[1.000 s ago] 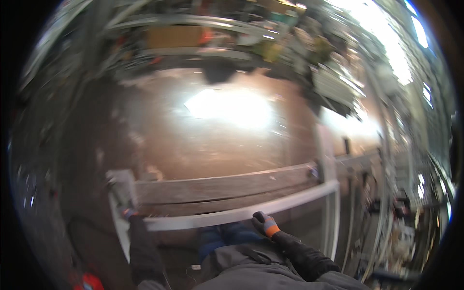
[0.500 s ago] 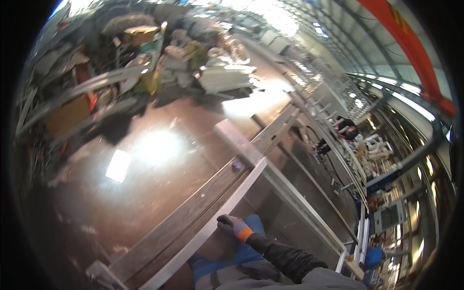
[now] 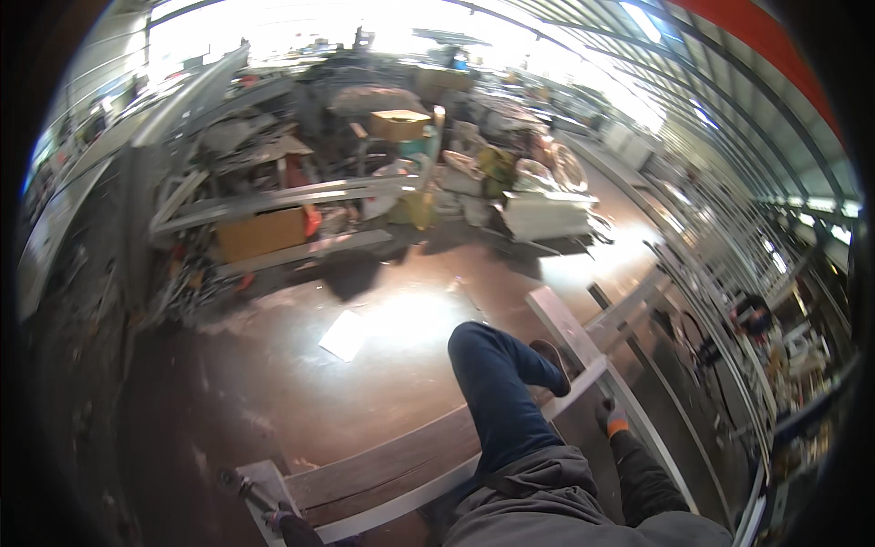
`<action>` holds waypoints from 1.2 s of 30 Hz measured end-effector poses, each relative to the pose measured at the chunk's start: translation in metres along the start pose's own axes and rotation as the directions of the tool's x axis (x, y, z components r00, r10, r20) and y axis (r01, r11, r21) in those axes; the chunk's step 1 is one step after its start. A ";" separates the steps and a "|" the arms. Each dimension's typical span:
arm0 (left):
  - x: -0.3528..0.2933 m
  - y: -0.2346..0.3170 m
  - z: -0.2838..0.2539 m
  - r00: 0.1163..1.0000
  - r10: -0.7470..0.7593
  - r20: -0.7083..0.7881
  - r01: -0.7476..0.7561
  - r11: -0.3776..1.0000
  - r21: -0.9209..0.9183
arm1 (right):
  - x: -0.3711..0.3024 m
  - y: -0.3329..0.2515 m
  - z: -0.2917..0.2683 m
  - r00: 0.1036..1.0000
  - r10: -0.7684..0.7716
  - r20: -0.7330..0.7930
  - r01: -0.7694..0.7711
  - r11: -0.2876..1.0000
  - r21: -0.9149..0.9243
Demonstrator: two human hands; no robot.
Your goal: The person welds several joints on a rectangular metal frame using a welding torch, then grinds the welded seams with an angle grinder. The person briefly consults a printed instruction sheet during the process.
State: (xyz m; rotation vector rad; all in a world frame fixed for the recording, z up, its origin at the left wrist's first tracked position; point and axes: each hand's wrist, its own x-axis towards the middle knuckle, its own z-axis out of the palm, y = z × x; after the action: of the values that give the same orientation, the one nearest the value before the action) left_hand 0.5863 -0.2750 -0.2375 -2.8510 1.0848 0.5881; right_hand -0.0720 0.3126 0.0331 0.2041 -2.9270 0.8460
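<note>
My right hand (image 3: 612, 417), in a dark glove with an orange cuff, grips the pale metal rail (image 3: 638, 428) of a long frame at the lower right. My left hand (image 3: 281, 521) in a dark glove sits low at the frame's near corner (image 3: 264, 483), mostly cut off, so its grip is unclear. My leg in blue jeans (image 3: 497, 392) is raised over the wooden beam (image 3: 383, 460), and the shoe (image 3: 551, 360) rests on the frame's far end. My grey jacket fills the bottom edge.
A white sheet (image 3: 346, 335) lies on the glossy brown floor. Behind it are piles of metal bars, a cardboard box (image 3: 262, 233), a second box (image 3: 401, 123) and stacked white panels (image 3: 547, 214). Racks and another figure (image 3: 752, 314) stand at the right.
The view has swung up and left across the workshop. My leg has lifted over the beam, and my right hand has shifted along the rail to the right.
</note>
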 end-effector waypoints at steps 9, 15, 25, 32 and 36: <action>0.026 -0.021 0.042 0.998 0.067 -0.018 -0.067 0.998 0.017 | 0.043 -0.047 0.180 0.849 0.132 0.511 0.006 0.966 -0.259; 0.016 -0.052 0.061 0.991 -0.121 -0.056 0.094 0.932 -0.350 | 0.094 -0.180 0.301 0.656 -0.228 0.720 0.500 0.846 -0.188; -0.032 -0.149 0.004 0.947 0.053 0.317 0.275 0.379 -0.884 | 0.151 -0.452 0.742 0.294 -0.072 0.953 0.745 0.642 -0.182; -0.022 -0.119 -0.020 0.794 -0.389 0.467 0.537 0.087 -0.839 | 0.064 -0.455 1.007 0.458 -0.094 0.884 0.570 0.794 -0.211; 0.004 -0.068 -0.001 0.777 -0.477 0.411 0.531 0.147 -0.834 | 0.071 -0.433 1.117 0.513 0.106 0.852 0.526 0.745 -0.409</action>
State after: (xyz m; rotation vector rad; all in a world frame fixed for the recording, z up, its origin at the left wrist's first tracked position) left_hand 0.6331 -0.2265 -0.2445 -3.6463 -0.6613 1.5896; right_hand -0.1287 -0.6564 -0.6727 1.2335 -3.6395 -0.5538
